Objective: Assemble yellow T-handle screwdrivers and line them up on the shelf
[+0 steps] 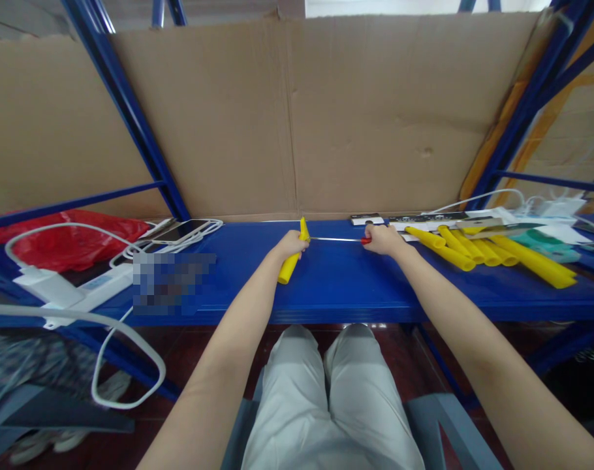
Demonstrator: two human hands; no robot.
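My left hand (pixel 292 244) is closed around a yellow tube (pixel 288 269), whose narrower, angled upper end sticks up above the fingers. My right hand (pixel 385 240) grips a screwdriver (pixel 339 239) by its red handle, most of which the fingers hide. The thin metal shaft lies level and points left, its tip reaching the yellow tube beside my left thumb. Whether the tip sits in a screw is too small to tell. Both hands are just above the blue shelf (pixel 346 281).
Several loose yellow tubes (pixel 461 251) lie right of my right hand, near white strips and papers. At left are a red plastic bag (pixel 76 238), a white power strip (pixel 101 287) with cables, and a phone (pixel 182 231). A cardboard panel (pixel 375 117) stands behind.
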